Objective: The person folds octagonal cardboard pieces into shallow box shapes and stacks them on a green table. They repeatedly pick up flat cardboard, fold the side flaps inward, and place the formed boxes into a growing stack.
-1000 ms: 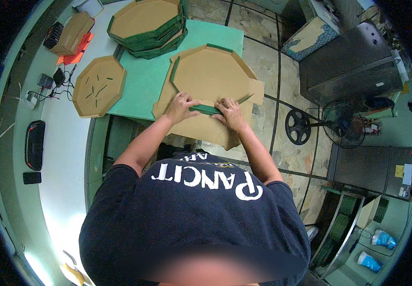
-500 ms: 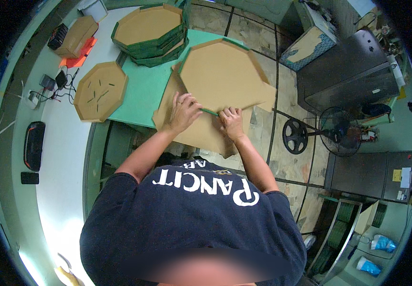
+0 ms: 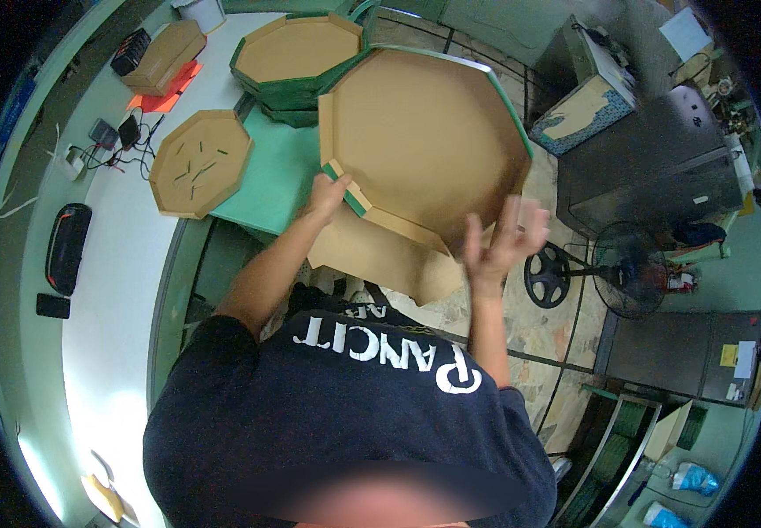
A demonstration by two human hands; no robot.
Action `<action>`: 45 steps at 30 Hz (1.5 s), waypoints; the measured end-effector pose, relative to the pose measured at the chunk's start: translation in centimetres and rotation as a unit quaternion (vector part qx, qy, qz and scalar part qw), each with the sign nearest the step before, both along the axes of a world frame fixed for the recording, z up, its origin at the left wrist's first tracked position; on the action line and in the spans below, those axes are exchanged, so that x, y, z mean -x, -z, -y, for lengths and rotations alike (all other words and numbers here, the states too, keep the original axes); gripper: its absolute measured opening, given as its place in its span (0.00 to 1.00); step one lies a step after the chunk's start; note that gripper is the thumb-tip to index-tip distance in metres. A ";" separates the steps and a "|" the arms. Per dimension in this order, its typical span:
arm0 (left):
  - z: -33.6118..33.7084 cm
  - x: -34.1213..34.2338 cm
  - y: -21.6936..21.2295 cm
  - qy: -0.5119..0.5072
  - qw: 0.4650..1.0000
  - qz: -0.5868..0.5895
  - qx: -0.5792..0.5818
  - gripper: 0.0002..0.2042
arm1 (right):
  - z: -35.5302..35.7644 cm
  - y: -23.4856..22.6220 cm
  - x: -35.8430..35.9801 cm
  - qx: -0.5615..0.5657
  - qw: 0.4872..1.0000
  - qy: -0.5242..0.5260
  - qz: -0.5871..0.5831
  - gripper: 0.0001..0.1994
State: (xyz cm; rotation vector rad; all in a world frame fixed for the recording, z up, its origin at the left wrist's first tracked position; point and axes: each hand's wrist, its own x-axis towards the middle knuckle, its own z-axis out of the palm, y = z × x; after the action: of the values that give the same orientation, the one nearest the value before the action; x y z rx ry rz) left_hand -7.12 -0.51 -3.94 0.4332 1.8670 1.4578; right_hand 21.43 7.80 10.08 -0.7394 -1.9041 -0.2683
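An octagonal cardboard tray [image 3: 424,132], brown inside with a green outer side, is tilted up in front of me. My left hand [image 3: 328,191] is closed on its near left wall, where a green strip shows along the folded edge. Just off the tray's near right side, my right hand [image 3: 505,242] is blurred but its fingers are spread, and nothing shows in it. A brown cardboard sheet [image 3: 389,255] lies below the tray, partly hidden by it.
Several similar trays [image 3: 297,53] are stacked at the back left of the green tabletop [image 3: 279,158]. Left of them a smaller octagonal tray [image 3: 200,167] contains several dark green slivers. A long white counter [image 3: 117,326] runs down the left. A fan [image 3: 627,268] stands on the right.
The tray has been raised and tilted, and its orientation has changed. My left hand now grips its near left wall. My right hand has left the near edge and moved right, fingers spreading.
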 end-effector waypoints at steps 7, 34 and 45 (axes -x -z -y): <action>-0.1 -1.5 -4.9 0.068 0.995 -0.044 -0.066 0.09 | -2.6 -2.2 -3.4 0.515 0.815 -0.206 -0.171 0.19; 9.3 12.0 -0.6 0.053 0.858 -0.489 0.149 0.13 | -1.9 14.8 2.2 0.746 0.542 -0.125 -0.367 0.10; 8.0 6.5 -3.2 0.271 0.863 -0.423 0.058 0.15 | -2.3 13.6 -2.6 0.477 0.861 -0.012 0.175 0.12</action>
State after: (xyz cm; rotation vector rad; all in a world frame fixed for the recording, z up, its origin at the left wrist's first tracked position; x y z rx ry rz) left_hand -13.62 -8.53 -0.70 1.5922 2.1727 0.7911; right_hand 24.04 10.10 -3.50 -1.3776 -2.3711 0.6693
